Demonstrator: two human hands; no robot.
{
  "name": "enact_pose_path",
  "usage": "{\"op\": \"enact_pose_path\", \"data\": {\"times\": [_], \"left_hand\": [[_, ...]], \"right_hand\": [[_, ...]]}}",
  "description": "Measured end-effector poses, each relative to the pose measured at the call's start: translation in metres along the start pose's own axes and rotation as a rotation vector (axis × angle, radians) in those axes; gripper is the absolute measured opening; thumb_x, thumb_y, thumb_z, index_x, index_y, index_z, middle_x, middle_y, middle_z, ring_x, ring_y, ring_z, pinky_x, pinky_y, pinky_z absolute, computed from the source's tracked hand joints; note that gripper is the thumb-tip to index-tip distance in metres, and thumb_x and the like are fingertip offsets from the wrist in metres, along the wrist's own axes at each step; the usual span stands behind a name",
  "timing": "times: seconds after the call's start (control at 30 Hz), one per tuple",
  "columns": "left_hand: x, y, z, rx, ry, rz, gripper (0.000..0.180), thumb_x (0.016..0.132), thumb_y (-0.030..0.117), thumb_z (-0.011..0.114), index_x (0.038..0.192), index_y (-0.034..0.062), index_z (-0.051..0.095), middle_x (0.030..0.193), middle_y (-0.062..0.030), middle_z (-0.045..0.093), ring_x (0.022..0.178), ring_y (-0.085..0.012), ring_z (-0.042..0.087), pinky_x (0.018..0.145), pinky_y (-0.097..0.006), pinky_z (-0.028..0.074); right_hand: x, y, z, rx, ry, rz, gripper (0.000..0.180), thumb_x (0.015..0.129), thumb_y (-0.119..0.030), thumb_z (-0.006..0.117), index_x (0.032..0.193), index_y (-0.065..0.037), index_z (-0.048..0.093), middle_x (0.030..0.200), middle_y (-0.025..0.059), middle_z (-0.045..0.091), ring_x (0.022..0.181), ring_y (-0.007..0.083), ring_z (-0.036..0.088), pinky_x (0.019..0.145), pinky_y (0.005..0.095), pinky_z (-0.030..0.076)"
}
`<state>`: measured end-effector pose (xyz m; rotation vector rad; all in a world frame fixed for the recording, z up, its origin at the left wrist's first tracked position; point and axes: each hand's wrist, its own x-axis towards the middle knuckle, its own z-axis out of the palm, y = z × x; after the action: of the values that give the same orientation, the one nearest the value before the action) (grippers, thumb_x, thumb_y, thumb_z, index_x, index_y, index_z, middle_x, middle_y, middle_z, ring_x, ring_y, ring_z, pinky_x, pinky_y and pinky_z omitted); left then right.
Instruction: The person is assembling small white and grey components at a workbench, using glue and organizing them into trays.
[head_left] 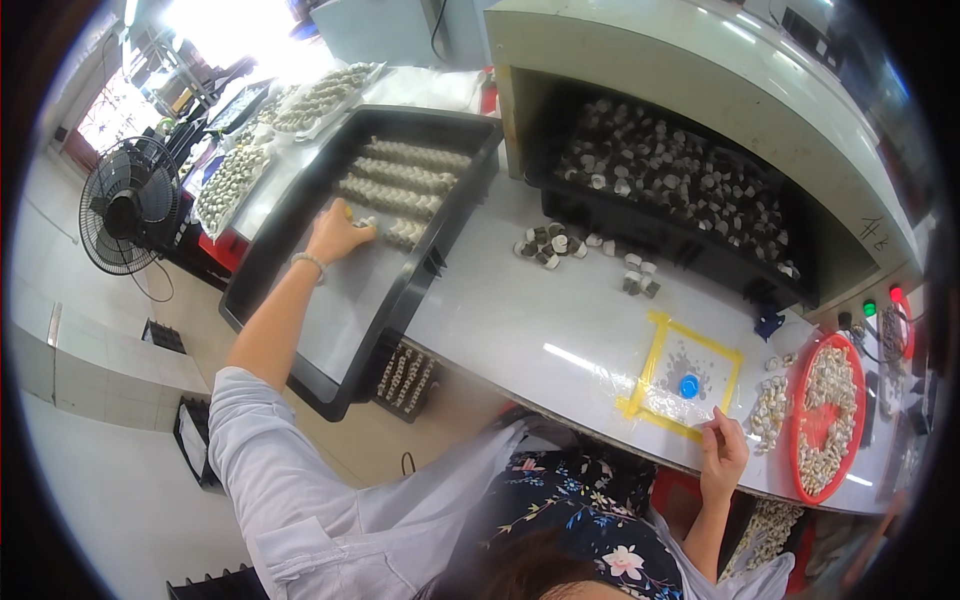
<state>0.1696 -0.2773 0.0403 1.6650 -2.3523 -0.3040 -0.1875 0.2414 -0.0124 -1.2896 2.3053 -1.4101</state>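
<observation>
My left hand [336,234] reaches far out into a large black tray [300,225], fingers closed on small grey-white round parts at the end of the nearest row [400,232]. Three longer rows of the same parts [400,175] lie further back in the tray. My right hand [722,452] rests at the near edge of the white bench [520,320], fingertips pinched, just beside a yellow-taped square [685,375] with a blue disc [689,385] in it. Whether the right hand holds a part is hidden.
A loose heap of parts [548,245] lies mid-bench. A black bin full of parts [680,190] sits under a white hood. A red round tray of parts [828,410] stands at right. A floor fan [130,205] and further part trays [235,175] are at left.
</observation>
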Motion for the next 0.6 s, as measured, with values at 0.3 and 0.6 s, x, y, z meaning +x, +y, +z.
{"op": "enact_pose_path", "data": {"times": [0.3,0.6], "left_hand": [[0.009,0.012,0.011,-0.01,-0.027,0.044,0.063,0.068,0.048,0.069,0.099,-0.0049,0.055,0.096,-0.0241,0.061,0.098,-0.0355,0.054,0.088,-0.04,0.04],[0.012,0.002,0.012,-0.248,0.025,-0.021,0.044,0.077,0.034,0.061,0.099,-0.0034,0.057,0.09,-0.0184,0.063,0.083,-0.0275,0.061,0.074,-0.037,0.046]], "right_hand": [[0.002,-0.005,0.003,-0.008,0.038,0.054,0.03,0.08,0.005,0.057,0.11,0.002,0.061,0.08,0.0096,0.058,0.073,0.0184,0.056,0.068,0.0276,0.045],[-0.003,0.004,-0.001,0.054,-0.021,0.112,0.031,0.085,0.005,0.054,0.116,0.004,0.057,0.087,0.0047,0.054,0.08,0.0122,0.051,0.072,0.0226,0.042]]}}
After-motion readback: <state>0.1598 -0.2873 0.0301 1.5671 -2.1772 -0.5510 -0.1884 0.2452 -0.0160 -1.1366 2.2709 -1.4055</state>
